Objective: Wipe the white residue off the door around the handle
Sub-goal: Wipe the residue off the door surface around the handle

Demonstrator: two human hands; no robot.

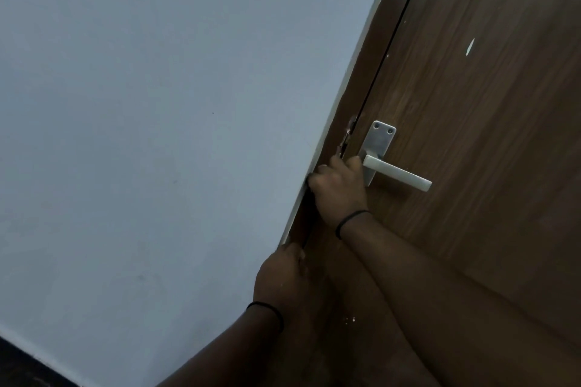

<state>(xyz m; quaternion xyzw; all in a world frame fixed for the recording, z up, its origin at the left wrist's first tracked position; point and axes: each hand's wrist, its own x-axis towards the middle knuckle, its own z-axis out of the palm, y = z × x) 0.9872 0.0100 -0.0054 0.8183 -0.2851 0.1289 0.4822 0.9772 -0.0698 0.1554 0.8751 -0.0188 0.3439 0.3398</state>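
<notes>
From the head camera, a brown wood-grain door (pixel 490 151) fills the right side of the scene, set in a brown frame (pixel 355 97) that meets a pale blue-grey wall (pixel 141 104) on the left. A silver lever handle (pixel 396 172) sits on its plate (pixel 379 143), the lever pointing right.

The right hand (pixel 339 188) is at the door's edge just left of the handle plate, fingers curled, knuckles toward the camera; its fingertips reach the base of the lever. Whether this grip holds a cloth or anything else cannot be told. A dark band (pixel 350 221) circles that wrist.

The left hand (pixel 283 276) is lower and nearer, its fingers curled against the frame edge where it meets the wall; what this grip closes on, if anything, is hidden. It wears a dark band (pixel 267 313) too.

White residue shows as a streak (pixel 470 46) high on the door, well above the handle, and small specks (pixel 350 320) low near the left forearm.
</notes>
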